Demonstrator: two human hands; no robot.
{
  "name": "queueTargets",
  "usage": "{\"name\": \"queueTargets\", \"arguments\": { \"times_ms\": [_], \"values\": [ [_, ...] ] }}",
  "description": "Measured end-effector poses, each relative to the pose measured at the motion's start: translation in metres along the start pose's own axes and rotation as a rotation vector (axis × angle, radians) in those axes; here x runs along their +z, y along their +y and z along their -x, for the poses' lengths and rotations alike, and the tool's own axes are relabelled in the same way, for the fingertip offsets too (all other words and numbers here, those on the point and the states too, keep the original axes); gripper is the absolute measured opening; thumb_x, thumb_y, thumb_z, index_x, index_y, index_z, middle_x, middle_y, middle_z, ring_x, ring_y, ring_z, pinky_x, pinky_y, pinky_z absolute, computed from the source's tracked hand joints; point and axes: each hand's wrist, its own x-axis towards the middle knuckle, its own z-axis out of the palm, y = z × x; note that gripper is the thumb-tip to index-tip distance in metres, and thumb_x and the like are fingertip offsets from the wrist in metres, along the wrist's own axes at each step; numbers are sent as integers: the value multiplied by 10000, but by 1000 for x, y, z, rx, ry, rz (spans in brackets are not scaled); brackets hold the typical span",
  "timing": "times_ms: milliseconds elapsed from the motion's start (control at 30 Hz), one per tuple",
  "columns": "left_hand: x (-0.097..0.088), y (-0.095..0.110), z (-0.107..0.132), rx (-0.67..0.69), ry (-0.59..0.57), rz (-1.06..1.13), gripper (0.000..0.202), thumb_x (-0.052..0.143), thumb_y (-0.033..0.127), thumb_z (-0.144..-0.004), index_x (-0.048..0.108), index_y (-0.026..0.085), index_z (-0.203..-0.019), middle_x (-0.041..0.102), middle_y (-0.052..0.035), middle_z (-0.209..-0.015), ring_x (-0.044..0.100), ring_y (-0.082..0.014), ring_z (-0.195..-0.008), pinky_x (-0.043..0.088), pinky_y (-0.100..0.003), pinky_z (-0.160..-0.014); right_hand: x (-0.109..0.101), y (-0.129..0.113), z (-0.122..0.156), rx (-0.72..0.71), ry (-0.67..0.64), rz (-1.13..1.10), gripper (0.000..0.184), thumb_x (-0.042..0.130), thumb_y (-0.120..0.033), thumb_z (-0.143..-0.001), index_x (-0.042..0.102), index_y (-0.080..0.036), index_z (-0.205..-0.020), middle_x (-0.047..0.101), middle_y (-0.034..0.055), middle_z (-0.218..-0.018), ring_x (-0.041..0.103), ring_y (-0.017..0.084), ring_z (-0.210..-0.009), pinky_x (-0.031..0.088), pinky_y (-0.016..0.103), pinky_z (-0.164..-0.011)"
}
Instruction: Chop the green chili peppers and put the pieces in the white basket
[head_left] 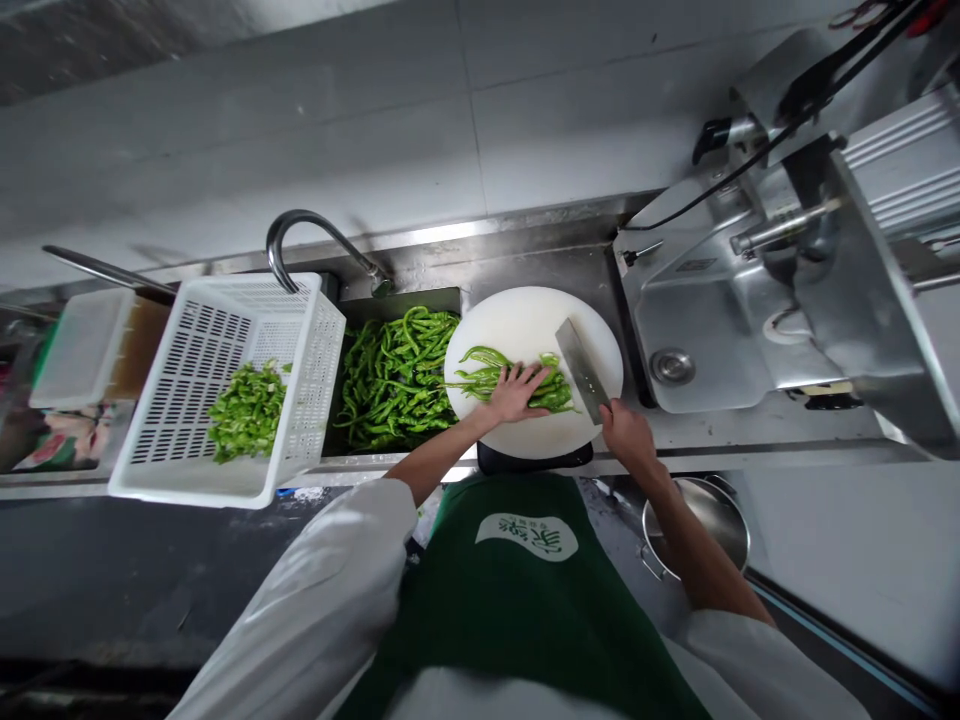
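My left hand (516,392) lies flat, fingers spread, pressing down a bundle of long green peppers (491,372) on a round white cutting board (525,320). My right hand (627,432) is closed round the handle of a cleaver (580,368), whose blade rests on the board at the right end of the peppers. A pile of whole green peppers (394,375) fills the sink just left of the board.
A white slotted basket (225,400) at the left holds cut green pepper pieces (247,410). A curved tap (315,235) stands behind the sink. A steel machine (787,260) sits on the right. A metal pot (709,520) stands below the counter edge.
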Motion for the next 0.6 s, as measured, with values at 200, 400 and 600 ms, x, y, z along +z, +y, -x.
{"name": "queueTargets", "arguments": {
  "times_ms": [200,400,600],
  "values": [
    [-16,13,-56,-275,46,105,571,476,574,-1022,599,199,-1435,586,-166,-1471,519,-395,-1324,438,-607,-1093,11,12,1,21,36,-6,391,339,-325,-1104,628,-84,-1207,742,177,-963,715,297,-926,442,345,-792],
    [-25,-23,-54,-1,-69,98,482,472,264,-1009,601,229,-1472,568,-83,-1526,509,-271,-1386,408,-434,-1196,8,3,7,21,39,-57,397,337,-327,-1098,624,-90,-1235,735,191,-969,717,303,-925,462,352,-806],
    [-43,-64,-37,-32,-210,-50,370,620,325,-952,732,250,-1296,683,-100,-1308,589,-304,-1275,431,-441,-1157,6,-1,9,44,25,-54,370,344,-327,-1097,610,-112,-1239,744,186,-991,727,303,-944,474,348,-807]
  ]
}}
